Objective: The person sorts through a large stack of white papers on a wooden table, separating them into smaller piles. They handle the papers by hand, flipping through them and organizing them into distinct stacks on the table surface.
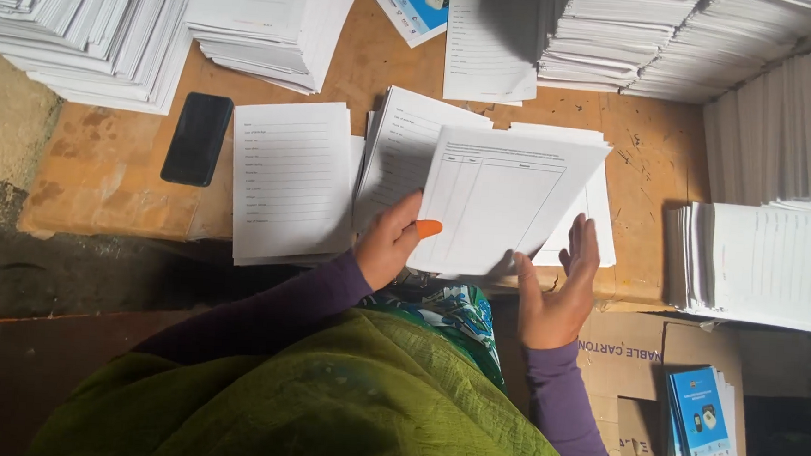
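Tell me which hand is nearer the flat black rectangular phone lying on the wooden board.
Left. The left hand is to the right of the phone, holding sheets; the right hand is farther right.

Matt white paper sheets [499,201], rough scuffed wooden table [103,171], glossy black phone [197,138]

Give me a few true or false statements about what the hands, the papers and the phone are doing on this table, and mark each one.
1. The left hand holds a printed sheet by its lower left corner. True.
2. The right hand is closed in a fist on the sheet. False: it is open, palm up, at the sheet's lower right edge.
3. A black phone lies on the wooden table, left of a pile of lined forms. True.
4. The left thumb wears an orange cap. True.
5. The blue booklets lie on top of the phone. False: they rest on a cardboard box at lower right.
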